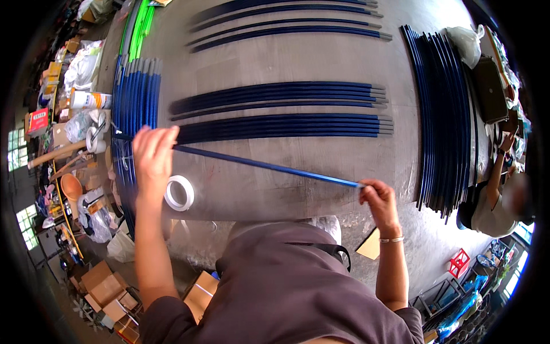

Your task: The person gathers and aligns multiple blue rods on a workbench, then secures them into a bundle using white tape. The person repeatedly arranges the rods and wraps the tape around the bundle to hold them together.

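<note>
A slim blue rod (269,166) slants across the near part of the grey table between my two hands. My left hand (153,150) is closed around it toward its left end, beside a bundle of blue rods with grey tips (137,92). The fingertips of my right hand (379,200) pinch its light-coloured right end, just over the table's near edge. Just beyond the held rod lies a row of dark blue rods (281,127), with another group (281,96) behind it. A white tape roll (179,193) rests on the table close to my left wrist.
More blue rods (292,33) lie at the table's far side. A large stack of blue rods (438,114) is on the right, near another person (495,206). Bright green strips (141,28) lie far left. Cluttered shelves (63,172) stand left; cardboard boxes (106,286) are below.
</note>
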A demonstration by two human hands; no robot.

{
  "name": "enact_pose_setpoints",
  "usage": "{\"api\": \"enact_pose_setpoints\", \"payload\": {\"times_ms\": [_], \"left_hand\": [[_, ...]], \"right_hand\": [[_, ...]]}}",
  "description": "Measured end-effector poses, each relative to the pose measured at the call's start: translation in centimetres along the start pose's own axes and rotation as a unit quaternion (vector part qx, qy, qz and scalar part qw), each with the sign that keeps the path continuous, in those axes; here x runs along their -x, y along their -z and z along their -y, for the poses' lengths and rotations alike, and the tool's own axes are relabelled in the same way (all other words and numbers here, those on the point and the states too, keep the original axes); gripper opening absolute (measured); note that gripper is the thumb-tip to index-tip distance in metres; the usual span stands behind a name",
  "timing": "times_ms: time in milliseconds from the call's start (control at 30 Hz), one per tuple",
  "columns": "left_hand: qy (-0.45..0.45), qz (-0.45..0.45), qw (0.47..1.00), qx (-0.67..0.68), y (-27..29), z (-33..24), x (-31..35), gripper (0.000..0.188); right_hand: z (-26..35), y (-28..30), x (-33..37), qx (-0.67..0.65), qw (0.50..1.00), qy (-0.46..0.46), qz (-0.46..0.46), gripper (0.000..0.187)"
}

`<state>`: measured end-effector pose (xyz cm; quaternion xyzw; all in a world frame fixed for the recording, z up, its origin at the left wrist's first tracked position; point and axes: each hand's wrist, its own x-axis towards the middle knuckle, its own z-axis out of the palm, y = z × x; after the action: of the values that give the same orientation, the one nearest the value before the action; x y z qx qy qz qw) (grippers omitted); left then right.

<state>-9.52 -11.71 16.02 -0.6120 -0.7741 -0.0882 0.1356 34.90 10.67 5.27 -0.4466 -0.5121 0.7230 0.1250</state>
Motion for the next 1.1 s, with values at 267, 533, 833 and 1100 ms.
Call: {"api": "enact_pose_setpoints", "payload": {"times_ms": [267,533,833,1100], "left_hand": [[0.03,-0.034,0.988,0.145,-7.6,-3.4,-0.6,0.022],[0.044,-0.018,0.985,0.168,-11.7,-1.3,-2.1,0.022],[0.051,0.0,0.98,0.191,-12.6,-1.8,-1.5,0.037],[0.281,-0.095,0.926,0.233,-13.5,1.9,1.9,0.045]], "right_hand": [[-0.2,3.1,-0.9,-0.205,0.955,0.096,-0.194,0.044],[-0.7,-0.5,0.1,-0.109,0.977,0.027,-0.182,0.035],[0.3,-2.0,-1.2,0.152,0.965,0.126,-0.172,0.028],[5.2,-8.1,-7.0,0.563,0.73,0.366,-0.127,0.058]]}}
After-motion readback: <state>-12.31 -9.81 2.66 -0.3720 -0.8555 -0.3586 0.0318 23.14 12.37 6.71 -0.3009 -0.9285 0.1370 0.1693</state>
